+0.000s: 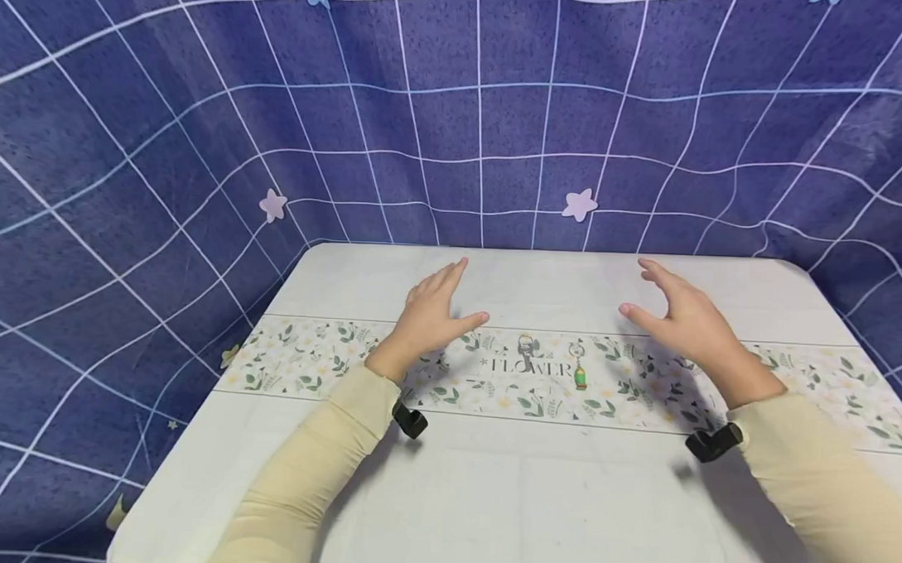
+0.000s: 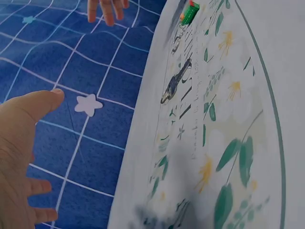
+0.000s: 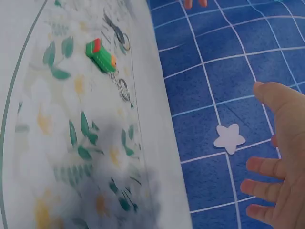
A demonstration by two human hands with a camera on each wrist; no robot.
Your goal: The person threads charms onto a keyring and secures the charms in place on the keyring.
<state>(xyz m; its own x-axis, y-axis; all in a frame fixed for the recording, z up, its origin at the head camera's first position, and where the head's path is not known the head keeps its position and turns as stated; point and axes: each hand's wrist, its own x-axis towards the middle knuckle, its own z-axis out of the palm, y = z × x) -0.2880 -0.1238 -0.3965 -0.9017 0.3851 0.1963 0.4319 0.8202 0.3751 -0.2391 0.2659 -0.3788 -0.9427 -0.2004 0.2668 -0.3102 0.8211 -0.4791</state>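
My left hand hovers above the table left of its middle, thumb spread from its fingers and nothing held. Opposite it, on the right, my right hand is likewise raised, palm turned inward and holding nothing. Between them on the table lie two small things, touched by neither hand. One is a dark metal key with a ring, lying over the printed lettering. To its right is a keychain with a green block-shaped charm, red and orange at its ends, and a metal split ring on a short chain.
A white tablecloth with a flower-printed band covers the table. Blue cloth with white grid lines and stars hangs behind the table and along its left side. Each wrist carries a small black camera.
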